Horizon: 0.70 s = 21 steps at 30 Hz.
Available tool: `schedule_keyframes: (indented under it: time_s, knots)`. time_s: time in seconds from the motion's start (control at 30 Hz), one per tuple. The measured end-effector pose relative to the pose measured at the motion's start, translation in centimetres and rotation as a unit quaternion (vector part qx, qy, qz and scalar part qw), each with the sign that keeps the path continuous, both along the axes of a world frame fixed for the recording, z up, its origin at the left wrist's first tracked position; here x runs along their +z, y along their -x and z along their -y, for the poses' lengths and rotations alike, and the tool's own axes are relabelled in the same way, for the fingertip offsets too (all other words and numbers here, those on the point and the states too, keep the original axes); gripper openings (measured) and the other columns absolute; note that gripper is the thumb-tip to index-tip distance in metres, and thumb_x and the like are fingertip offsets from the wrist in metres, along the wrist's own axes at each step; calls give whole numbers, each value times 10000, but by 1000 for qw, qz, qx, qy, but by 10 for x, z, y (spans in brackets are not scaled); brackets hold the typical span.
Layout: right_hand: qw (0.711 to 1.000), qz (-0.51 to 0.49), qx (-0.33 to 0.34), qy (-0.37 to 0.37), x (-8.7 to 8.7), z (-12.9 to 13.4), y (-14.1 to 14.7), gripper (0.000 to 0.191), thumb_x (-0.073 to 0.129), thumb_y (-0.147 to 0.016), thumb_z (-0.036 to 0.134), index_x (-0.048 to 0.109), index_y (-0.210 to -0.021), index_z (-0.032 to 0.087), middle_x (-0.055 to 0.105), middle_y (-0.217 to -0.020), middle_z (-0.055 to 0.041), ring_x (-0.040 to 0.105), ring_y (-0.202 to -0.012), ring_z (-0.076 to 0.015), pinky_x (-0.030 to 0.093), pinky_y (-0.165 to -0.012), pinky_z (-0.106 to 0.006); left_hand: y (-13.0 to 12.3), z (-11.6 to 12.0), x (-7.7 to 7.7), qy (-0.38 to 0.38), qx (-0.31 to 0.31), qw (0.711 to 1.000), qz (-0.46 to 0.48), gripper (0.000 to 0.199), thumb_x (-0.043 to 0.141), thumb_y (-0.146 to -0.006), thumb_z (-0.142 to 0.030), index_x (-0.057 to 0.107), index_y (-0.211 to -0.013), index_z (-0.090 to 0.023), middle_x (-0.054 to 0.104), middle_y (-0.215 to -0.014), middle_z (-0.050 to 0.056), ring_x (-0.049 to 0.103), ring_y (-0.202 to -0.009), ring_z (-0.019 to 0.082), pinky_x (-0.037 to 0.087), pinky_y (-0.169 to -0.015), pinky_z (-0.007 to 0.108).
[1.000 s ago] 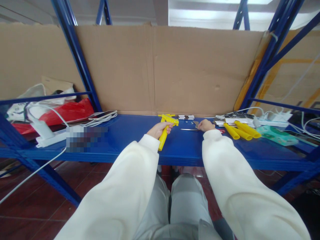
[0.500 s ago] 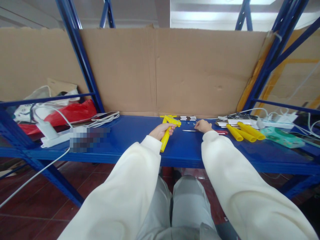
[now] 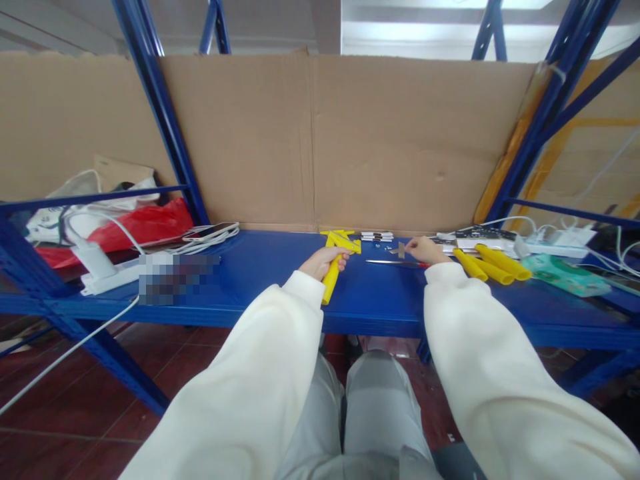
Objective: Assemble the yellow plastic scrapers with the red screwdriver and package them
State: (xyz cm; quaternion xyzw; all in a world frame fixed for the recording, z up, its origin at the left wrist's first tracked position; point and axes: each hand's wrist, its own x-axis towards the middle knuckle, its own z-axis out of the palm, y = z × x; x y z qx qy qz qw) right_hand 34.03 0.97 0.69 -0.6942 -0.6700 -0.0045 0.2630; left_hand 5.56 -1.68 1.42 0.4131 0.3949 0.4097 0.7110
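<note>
My left hand (image 3: pixel 327 263) is wrapped round the tube handle of a yellow plastic tool (image 3: pixel 347 243), whose wide angled head points up and right. To the right, my right hand (image 3: pixel 424 249) has its fingertips pinched at the edge of a small flat grey-brown piece (image 3: pixel 401 251), too small to name surely. Under that hand lies a screwdriver (image 3: pixel 395 262) with a thin metal shaft and a red handle, partly covered by the hand. Small metal bits (image 3: pixel 378 245) lie on the blue shelf (image 3: pixel 270 267) between the hands.
Behind the tool are stacked small white-and-black pieces (image 3: pixel 377 236). Yellow tubes (image 3: pixel 493 267) lie at the right, beside a green packet (image 3: pixel 567 274) and a white power strip (image 3: pixel 560 247). Cardboard (image 3: pixel 390 140) walls the back. A phone (image 3: pixel 210 231) and cables lie left.
My right hand has moved right, over the screwdriver's handle. The flat grey-brown piece now shows at its fingertips. My left hand and the yellow tool stay nearly still.
</note>
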Motion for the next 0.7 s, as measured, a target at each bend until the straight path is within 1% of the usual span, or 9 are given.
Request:
schedule_keyframes:
  time_s: [0.13, 0.2, 0.27, 0.33, 0.43, 0.5, 0.57, 0.7]
  knots:
    - [993, 9, 17, 118, 1, 16, -19, 131, 673, -783, 288, 769, -766, 200, 747, -770, -48, 692, -777, -205, 525, -732, -280, 0, -1, -1, 6, 12, 999, -41, 161, 620, -819, -56, 522, -880, -168, 439, -508, -83, 338, -337, 33, 244, -326, 131]
    - [989, 17, 35, 145, 0, 22, -24, 103, 692, -772, 275, 768, -790, 208, 746, -770, -36, 689, -756, -191, 532, -701, -262, 1, -1, -1, 2, 16, 999, -43, 163, 635, -817, -67, 523, -877, -169, 444, -513, -81, 344, -343, 33, 252, -327, 131]
    - [988, 28, 44, 143, -2, 24, -27, 112, 715, -751, 258, 769, -841, 220, 748, -788, -27, 688, -758, -184, 538, -683, -253, 1, -2, -1, -1, 16, 999, -42, 158, 638, -818, -65, 524, -859, -167, 449, -519, -77, 349, -349, 33, 261, -330, 132]
    - [990, 38, 34, 130, -4, 24, -29, 148, 731, -731, 231, 767, -874, 224, 749, -816, -26, 689, -778, -181, 541, -688, -248, 2, -2, -1, -2, 15, 999, -40, 158, 639, -818, -61, 523, -839, -166, 452, -524, -74, 353, -354, 34, 268, -334, 135]
    - [990, 53, 1, 135, -6, 23, -30, 131, 731, -722, 200, 761, -848, 222, 741, -801, -26, 689, -782, -187, 539, -705, -260, 2, -2, -2, -3, 13, 999, -31, 169, 662, -811, -77, 521, -831, -168, 451, -532, -74, 356, -359, 35, 270, -337, 138]
    - [989, 55, -9, 138, -7, 21, -31, 107, 729, -719, 191, 755, -819, 220, 731, -767, -23, 684, -757, -191, 534, -698, -273, 3, -2, -3, 2, 14, 999, -29, 173, 670, -811, -88, 519, -832, -170, 445, -533, -76, 354, -356, 35, 267, -334, 138]
    - [991, 53, -6, 124, -9, 20, -31, 91, 737, -712, 191, 745, -798, 218, 720, -749, -20, 675, -733, -191, 526, -675, -275, 3, -1, -2, 11, 19, 999, -36, 165, 654, -819, -81, 516, -827, -171, 438, -525, -78, 351, -348, 35, 261, -329, 137]
    - [995, 57, 24, 78, -12, 17, -32, 81, 751, -716, 226, 719, -790, 223, 702, -732, -13, 656, -699, -178, 505, -638, -268, 2, 5, 3, 28, 30, 997, -61, 158, 589, -844, -37, 509, -799, -166, 436, -507, -73, 343, -329, 36, 246, -320, 134]
